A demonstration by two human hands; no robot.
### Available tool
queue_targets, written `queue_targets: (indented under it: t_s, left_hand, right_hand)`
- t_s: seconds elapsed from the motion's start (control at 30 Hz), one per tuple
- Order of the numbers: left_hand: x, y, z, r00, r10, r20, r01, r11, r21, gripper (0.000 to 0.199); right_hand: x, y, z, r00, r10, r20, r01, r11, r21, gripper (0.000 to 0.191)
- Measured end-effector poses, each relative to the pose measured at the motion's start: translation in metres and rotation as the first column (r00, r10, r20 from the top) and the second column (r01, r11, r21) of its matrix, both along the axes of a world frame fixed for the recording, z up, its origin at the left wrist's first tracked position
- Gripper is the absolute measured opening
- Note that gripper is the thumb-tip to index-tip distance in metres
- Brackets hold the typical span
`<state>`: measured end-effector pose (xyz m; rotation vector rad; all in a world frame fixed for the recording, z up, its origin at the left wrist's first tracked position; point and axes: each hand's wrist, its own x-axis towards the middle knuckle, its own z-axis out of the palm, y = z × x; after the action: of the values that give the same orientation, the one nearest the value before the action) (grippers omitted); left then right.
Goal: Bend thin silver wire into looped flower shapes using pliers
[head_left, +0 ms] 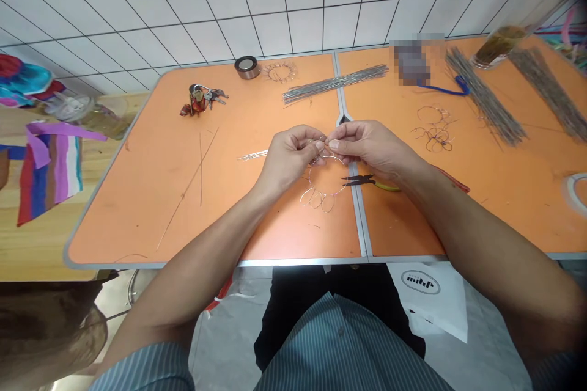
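A thin wire ring [310, 182] with small loops along its lower edge hangs just above the orange table or rests on it; I cannot tell which. My left hand [297, 148] pinches the top of this ring between thumb and forefinger. Close beside it, my right hand [360, 143] pinches the wire at the same spot, the fingertips of both hands nearly touching. Pliers [362, 179] with dark jaws and yellow and red handles lie partly under my right forearm. A few straight wires [253, 154] stick out to the left of my left hand.
Bundles of straight wire [334, 84] lie at the back and right [486, 98]. Bent wire shapes [438, 137] are right of my hands. Keys [208, 96], a tape roll [247, 67] and another wire ring [279, 72] sit toward the wall. A metal seam [361, 226] crosses the orange table [137, 183].
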<state>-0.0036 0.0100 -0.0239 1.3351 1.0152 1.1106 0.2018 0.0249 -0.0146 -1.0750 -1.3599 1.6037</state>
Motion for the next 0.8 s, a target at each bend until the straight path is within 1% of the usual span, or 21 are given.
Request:
queue_targets:
  t_s: [0.33,0.47,0.7,0.8]
  left_hand:
    - [0.0016,-0.0017,0.0002,1.0,-0.018,-0.026,0.018,1.0,0.016,0.006]
    - [0.0033,-0.0028,0.0023,0.999,-0.018,-0.028,0.018,1.0,0.01,0.003]
    - [0.0042,-0.0014,-0.0001,1.0,0.024,-0.01,-0.024,1.0,-0.011,0.007]
    - [0.0041,-0.0011,-0.0013,0.999,0.051,0.003,-0.051,0.999,-0.015,0.012]
  right_hand:
    - [-0.003,-0.0056,0.0044,0.996,0.001,0.088,-0.006,0.998,0.064,0.02]
    - [-0.0028,-0.0047,0.002,0.997,0.0,0.079,-0.006,0.997,0.071,0.02]
    - [-0.0046,-0.0046,0.0024,0.995,-0.022,0.097,0.014,0.996,0.084,0.015]
    - [-0.0058,-0.0059,0.0037,0.994,-0.022,0.104,0.012,0.996,0.093,0.017]
